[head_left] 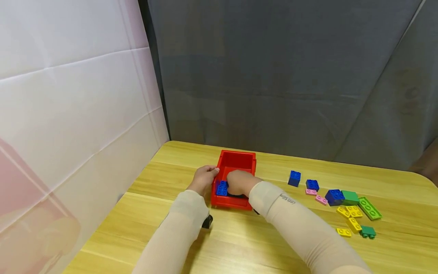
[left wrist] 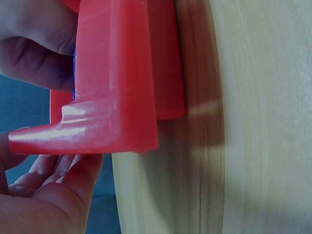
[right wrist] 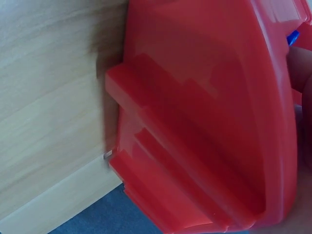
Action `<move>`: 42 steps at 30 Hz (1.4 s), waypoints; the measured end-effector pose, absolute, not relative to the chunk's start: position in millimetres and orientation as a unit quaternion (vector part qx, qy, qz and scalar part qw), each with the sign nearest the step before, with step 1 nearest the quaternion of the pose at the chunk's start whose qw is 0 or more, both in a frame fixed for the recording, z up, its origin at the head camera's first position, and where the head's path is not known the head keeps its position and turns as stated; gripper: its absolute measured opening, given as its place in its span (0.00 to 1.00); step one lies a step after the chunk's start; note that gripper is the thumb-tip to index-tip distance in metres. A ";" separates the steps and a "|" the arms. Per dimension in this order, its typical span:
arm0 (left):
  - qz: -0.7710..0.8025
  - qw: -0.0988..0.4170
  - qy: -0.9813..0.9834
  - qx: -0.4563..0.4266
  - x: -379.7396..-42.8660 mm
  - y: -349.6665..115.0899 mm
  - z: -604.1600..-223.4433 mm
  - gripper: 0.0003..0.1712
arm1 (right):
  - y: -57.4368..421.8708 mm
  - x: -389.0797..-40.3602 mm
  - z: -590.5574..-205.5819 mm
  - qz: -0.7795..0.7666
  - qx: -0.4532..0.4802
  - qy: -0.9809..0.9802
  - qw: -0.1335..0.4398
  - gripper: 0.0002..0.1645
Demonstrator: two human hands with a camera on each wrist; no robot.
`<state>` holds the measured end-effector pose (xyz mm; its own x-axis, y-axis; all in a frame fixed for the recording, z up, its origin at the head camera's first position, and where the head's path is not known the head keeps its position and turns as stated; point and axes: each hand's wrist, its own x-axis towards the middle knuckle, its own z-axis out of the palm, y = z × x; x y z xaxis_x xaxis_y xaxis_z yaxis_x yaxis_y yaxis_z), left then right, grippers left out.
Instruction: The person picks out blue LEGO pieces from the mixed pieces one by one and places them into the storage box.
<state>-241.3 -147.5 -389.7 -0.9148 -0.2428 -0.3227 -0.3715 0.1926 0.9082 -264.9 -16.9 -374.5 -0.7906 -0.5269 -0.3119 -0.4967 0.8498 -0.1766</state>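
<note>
A red plastic bin [head_left: 232, 203] sits on the table. My left hand [head_left: 203, 179] grips its left wall, thumb over the rim and fingers outside below it. Down inside the bin is my right hand [head_left: 239, 182], its fingers bent and their tips hidden. Blue toy bricks [head_left: 222, 189] with studs lie in the bin just left of that hand. In the left wrist view, the right hand's fingers [left wrist: 36, 63] show behind the bin wall beside a thin blue edge. Whether they hold a brick cannot be seen. The right wrist view shows mainly the bin's outer wall [right wrist: 195, 97].
On the right of the wooden table [head_left: 137, 220] lie loose bricks: a blue one [head_left: 294, 178], a pink one [head_left: 311, 192], a green one [head_left: 350, 198], a lime plate [head_left: 369, 208], several yellow ones [head_left: 354, 211]. A grey curtain [head_left: 273, 76] hangs behind; a white one [head_left: 68, 95] at left.
</note>
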 end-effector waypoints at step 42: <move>0.604 0.056 0.771 -0.195 -244.0 -148.1 -391.9 0.21 | 28.9 -255.3 -355.2 -0.097 -0.293 0.951 0.023 0.33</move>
<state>-244.0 -148.1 -391.9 -0.9174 -0.2340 -0.3219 -0.3686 0.1944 0.9090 -255.3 28.9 -355.2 -0.8273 -0.5616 0.0135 -0.5527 0.8094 -0.1984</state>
